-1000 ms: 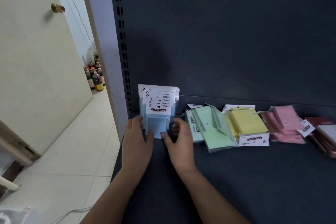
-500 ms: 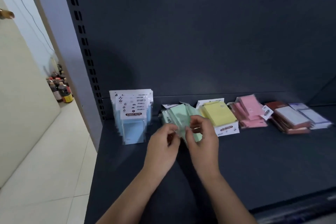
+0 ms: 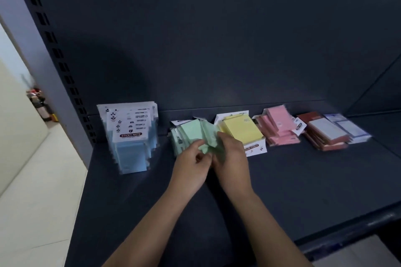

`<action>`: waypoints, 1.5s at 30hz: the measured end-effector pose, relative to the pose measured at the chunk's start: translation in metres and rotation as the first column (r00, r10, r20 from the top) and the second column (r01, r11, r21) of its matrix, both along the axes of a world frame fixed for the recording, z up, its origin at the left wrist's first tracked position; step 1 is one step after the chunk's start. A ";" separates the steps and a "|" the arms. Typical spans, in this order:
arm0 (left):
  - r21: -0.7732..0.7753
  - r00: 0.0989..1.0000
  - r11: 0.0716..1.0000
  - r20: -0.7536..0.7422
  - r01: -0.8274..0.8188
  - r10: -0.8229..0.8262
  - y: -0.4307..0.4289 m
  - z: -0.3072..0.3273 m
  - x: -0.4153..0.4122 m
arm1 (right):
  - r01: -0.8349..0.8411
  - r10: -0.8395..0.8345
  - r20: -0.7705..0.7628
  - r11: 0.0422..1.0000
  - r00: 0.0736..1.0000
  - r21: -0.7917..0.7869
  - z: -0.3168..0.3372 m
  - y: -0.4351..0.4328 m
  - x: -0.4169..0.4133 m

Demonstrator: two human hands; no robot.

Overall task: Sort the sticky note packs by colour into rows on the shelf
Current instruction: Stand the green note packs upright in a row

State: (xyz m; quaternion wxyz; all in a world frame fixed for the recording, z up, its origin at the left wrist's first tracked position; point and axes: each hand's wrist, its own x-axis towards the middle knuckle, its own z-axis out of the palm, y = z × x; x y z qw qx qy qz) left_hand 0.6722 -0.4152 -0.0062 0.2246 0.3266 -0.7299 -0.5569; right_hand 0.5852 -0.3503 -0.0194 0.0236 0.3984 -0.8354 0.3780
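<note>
The fingers (image 3: 199,145) of the left hand (image 3: 191,166) are curling narrowly round the near edge of the green packs (image 3: 191,130). The right hand (image 3: 233,165) is closing its own fingers over the same loose, fanned pile from the right side, so both hands are gripping green (the wrappers are blurring, so I cannot tell how many packs each is pinching). The two hands are sitting close together, almost meeting at the thumbs. To the left, with a strip of shelf showing between, the blue packs (image 3: 132,149) are standing upright in a tight row near the shelf's left edge. To the right, the yellow packs (image 3: 240,132) are lying just beside the right hand. Beyond them the pink packs (image 3: 278,127), the red packs (image 3: 325,134) and a pale lilac pack (image 3: 352,129) are lying in turn. All of these are keeping to the rear of the dark shelf (image 3: 303,182), along the foot of the back panel (image 3: 217,39). A broad stretch of shelf surface is running from the piles out to the front lip (image 3: 347,222). A slotted upright (image 3: 55,50) is bounding the left side, with pale floor (image 3: 36,201) lying beyond it.
</note>
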 end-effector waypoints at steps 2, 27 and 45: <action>0.035 1.000 0.999 -0.013 -0.023 0.024 0.002 0.002 -0.005 | -0.035 0.035 -0.023 0.999 0.999 0.029 -0.002 -0.009 -0.012; 0.358 0.851 0.842 -0.193 -0.403 0.489 0.062 0.021 0.036 | -0.340 0.533 0.754 0.840 0.382 -0.422 0.016 0.058 -0.005; -0.530 0.677 0.835 0.561 -0.150 0.477 0.027 -0.038 0.128 | -0.539 0.492 0.225 0.799 0.841 0.268 -0.015 0.012 0.097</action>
